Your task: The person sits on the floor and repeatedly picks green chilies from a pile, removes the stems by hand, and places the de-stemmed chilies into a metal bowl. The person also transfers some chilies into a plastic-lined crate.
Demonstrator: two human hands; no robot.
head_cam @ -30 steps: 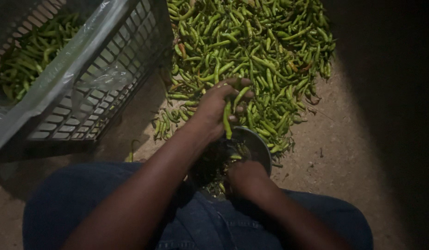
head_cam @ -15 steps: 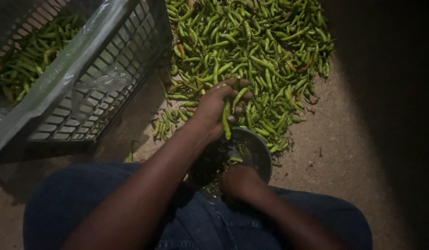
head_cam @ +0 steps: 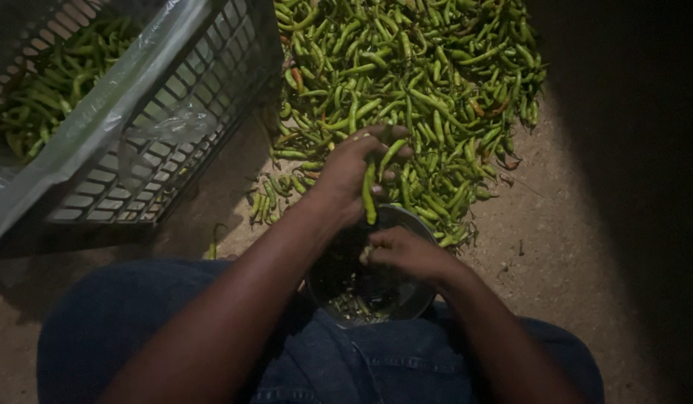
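Green chilli (head_cam: pixel 370 193) pinched in left hand (head_cam: pixel 352 173), dangling over metal bowl (head_cam: pixel 417 224) between knees. Right hand (head_cam: pixel 400 253) curled shut inside bowl. Chilli pile (head_cam: pixel 406 90) on floor beyond, lined crate (head_cam: pixel 159 142) alongside.

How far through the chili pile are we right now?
Done: some chilies lie in the lined crate, and bits sit in the metal bowl. In hand: the left hand holds a chili over the bowl, with the right hand inside it. Left: a large pile on the floor.
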